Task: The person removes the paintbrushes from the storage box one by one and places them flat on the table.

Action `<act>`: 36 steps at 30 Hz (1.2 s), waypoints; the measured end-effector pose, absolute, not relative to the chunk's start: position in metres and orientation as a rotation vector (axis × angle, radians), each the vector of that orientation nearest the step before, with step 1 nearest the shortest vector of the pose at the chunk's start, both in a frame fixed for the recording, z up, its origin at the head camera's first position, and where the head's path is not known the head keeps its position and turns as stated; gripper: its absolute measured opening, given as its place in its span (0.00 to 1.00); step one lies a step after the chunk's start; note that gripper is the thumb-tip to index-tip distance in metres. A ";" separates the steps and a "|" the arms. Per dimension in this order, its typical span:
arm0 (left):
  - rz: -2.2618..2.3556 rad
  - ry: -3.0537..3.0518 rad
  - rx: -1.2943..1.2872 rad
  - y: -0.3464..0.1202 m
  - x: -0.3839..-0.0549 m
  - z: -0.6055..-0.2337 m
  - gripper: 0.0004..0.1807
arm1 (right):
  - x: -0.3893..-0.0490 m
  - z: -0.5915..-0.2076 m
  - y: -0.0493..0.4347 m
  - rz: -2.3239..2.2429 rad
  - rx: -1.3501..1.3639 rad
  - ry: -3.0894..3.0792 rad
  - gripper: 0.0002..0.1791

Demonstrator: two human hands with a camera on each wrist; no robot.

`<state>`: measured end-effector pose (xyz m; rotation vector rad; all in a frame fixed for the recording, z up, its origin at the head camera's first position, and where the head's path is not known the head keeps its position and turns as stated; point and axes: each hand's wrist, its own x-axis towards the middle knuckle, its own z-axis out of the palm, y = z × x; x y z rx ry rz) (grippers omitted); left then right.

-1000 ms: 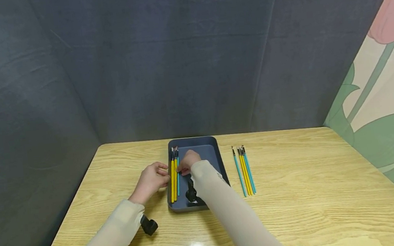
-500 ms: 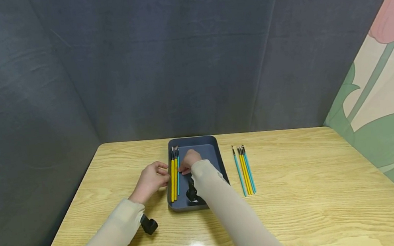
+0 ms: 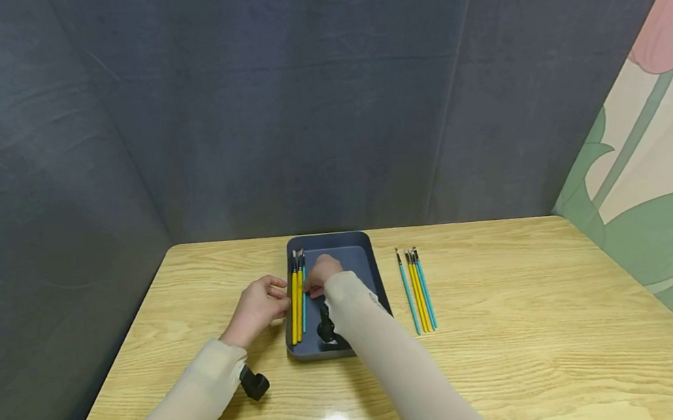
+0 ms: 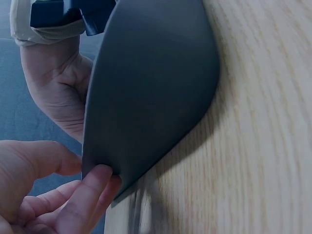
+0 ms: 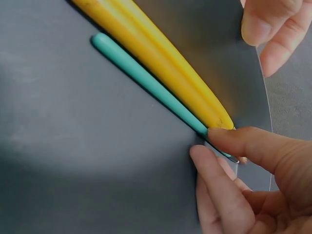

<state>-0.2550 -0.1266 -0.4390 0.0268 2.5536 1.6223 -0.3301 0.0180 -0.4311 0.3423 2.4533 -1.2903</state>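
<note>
The dark grey tray (image 3: pixel 350 258) lies on the table with two yellow paintbrushes (image 3: pixel 295 310) and a teal paintbrush (image 3: pixel 304 314) side by side along its left wall. My left hand (image 3: pixel 256 309) holds the tray's left edge; in the left wrist view its fingertips (image 4: pixel 99 176) press the outer wall while the thumb meets the rim. Inside the tray, my right hand (image 3: pixel 324 273) pinches the teal paintbrush near its bristle end. The right wrist view has its thumb (image 5: pixel 243 143) at the brush's upper part, partly hiding the bristles.
Right of the tray, several more yellow and teal paintbrushes (image 3: pixel 420 293) lie on the wooden table (image 3: pixel 538 312), one teal brush (image 3: pixel 409 295) slightly apart. A dark curtain (image 3: pixel 304 138) hangs behind the table. The right wall (image 3: pixel 650 204) carries a flower pattern.
</note>
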 end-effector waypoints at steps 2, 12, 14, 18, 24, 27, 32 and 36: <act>1.622 2.550 0.022 -0.127 -0.255 -0.440 0.18 | -0.329 -0.430 0.017 -1.278 0.328 2.461 0.05; 1.648 2.537 0.015 -0.125 -0.255 -0.441 0.18 | -0.326 -0.430 0.017 -1.226 0.310 2.500 0.04; 1.647 2.541 0.016 -0.124 -0.255 -0.441 0.18 | -0.325 -0.429 0.017 -1.223 0.317 2.499 0.04; 1.644 2.548 0.022 -0.123 -0.255 -0.440 0.18 | -0.324 -0.428 0.018 -1.209 0.323 2.498 0.04; 1.637 2.549 0.021 -0.123 -0.255 -0.440 0.18 | -0.324 -0.427 0.018 -1.196 0.318 2.506 0.04; 1.628 2.554 0.019 -0.123 -0.255 -0.440 0.18 | -0.323 -0.427 0.018 -1.186 0.308 2.519 0.04; 1.614 2.566 0.020 -0.123 -0.256 -0.440 0.19 | -0.325 -0.427 0.016 -1.146 0.298 2.543 0.05; 1.613 2.567 0.021 -0.124 -0.256 -0.441 0.19 | -0.327 -0.428 0.015 -1.128 0.297 2.542 0.05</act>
